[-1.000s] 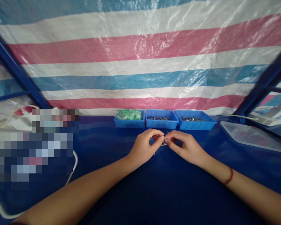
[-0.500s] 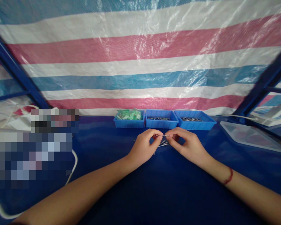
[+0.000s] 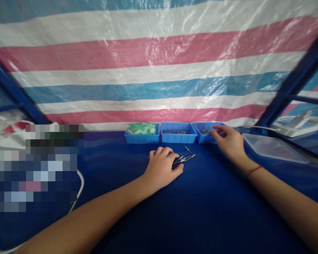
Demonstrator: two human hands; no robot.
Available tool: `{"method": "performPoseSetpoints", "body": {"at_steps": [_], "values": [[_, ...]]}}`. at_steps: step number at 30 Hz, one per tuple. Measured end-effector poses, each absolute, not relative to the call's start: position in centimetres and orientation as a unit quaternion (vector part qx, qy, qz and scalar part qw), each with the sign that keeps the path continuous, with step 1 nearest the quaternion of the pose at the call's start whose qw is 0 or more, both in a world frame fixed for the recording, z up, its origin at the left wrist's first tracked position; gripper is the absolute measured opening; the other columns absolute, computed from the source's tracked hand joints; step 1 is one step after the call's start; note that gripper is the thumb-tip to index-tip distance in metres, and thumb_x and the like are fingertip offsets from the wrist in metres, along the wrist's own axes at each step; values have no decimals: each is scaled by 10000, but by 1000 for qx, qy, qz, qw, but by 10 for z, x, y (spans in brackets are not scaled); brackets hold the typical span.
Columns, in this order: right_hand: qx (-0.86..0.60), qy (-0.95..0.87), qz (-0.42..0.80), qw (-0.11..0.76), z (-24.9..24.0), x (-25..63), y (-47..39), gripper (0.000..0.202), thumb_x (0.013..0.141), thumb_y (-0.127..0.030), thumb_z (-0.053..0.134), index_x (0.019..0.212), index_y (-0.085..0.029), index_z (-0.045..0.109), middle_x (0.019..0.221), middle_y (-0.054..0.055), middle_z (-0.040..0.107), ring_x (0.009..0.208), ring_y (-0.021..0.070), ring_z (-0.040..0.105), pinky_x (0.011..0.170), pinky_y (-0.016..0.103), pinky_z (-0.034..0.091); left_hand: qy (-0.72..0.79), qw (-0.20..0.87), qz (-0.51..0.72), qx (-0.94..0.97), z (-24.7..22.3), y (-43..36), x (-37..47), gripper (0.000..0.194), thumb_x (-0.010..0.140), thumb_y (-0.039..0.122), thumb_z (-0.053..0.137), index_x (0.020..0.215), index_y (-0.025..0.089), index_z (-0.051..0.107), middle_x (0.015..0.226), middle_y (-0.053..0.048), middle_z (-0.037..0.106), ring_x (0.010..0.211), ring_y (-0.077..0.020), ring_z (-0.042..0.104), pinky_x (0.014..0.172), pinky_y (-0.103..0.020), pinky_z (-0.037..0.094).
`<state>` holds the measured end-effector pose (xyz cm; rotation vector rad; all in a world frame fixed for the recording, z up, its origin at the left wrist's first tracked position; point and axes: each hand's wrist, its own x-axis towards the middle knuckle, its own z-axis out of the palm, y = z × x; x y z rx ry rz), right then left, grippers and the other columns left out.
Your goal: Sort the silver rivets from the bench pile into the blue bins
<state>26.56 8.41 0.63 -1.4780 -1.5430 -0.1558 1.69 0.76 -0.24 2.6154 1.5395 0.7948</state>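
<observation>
My left hand rests palm down on the blue table, its fingers spread beside a small loose pile of blind rivets; nothing shows in its grasp. The rivets are thin metal pins with a thicker sleeve, and part of the pile lies behind the fingers. At the right-hand blue bin, my right hand hovers over the near right edge, thumb and forefinger apart. Small metal parts lie in that bin, partly covered by the hand.
The middle blue bin holds thin metal pins. Green and clear plastic packets fill the left blue bin. A translucent plastic lid lies at right. A white cable runs down the left side; striped sheeting hangs behind.
My hands have parted from a rivet they held together. That rivet now appears to lie with the pile; my left hand has lowered and opened, while my right has moved to the right bin.
</observation>
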Motion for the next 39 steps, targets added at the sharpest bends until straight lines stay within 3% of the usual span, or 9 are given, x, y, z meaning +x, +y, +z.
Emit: {"method": "performPoseSetpoints", "body": {"at_steps": [4, 8, 14, 20, 31, 39], "values": [[-594, -643, -75, 478, 4, 259, 80, 279, 808, -335, 520, 964, -153, 663, 756, 69, 652, 584, 169, 535, 561, 296, 424, 487, 6, 231, 842, -3, 9, 16, 184, 872, 315, 503, 930, 254, 666, 985, -24, 641, 925, -224, 535, 772, -389, 345], [-535, -700, -32, 472, 4, 235, 64, 211, 823, -289, 510, 919, -161, 647, 785, 68, 658, 618, 174, 549, 596, 309, 450, 489, 9, 230, 841, -3, 9, 17, 171, 896, 280, 477, 891, 245, 644, 941, -12, 645, 902, -210, 537, 754, -369, 330], [-365, -853, 57, 368, 4, 203, 38, 108, 828, -221, 535, 844, -202, 641, 851, 51, 678, 795, 191, 605, 753, 346, 470, 487, 8, 227, 843, -7, 12, 17, 168, 916, 249, 446, 858, 230, 603, 871, -1, 649, 854, -190, 547, 758, -359, 313], [-328, -892, 100, 296, -3, 200, 37, 75, 789, -186, 592, 846, -203, 638, 808, 38, 647, 790, 180, 587, 734, 326, 467, 481, 25, 226, 847, -9, 14, 16, 154, 903, 198, 457, 987, 255, 572, 900, 4, 661, 861, -192, 572, 783, -365, 314], [-355, -875, 110, 310, -5, 199, 38, 68, 826, -177, 561, 761, -194, 573, 755, 28, 609, 731, 163, 555, 695, 304, 442, 509, 29, 259, 820, -5, 11, 17, 211, 827, 261, 553, 1036, 238, 564, 1003, -26, 634, 936, -228, 565, 793, -385, 365], [-373, -844, 151, 356, -1, 200, 36, 144, 876, -284, 510, 791, -190, 578, 740, 23, 596, 705, 150, 556, 664, 275, 437, 491, 108, 315, 805, -4, 18, 14, 114, 873, 279, 521, 906, 226, 617, 884, 15, 673, 848, -176, 601, 756, -314, 407]]}}
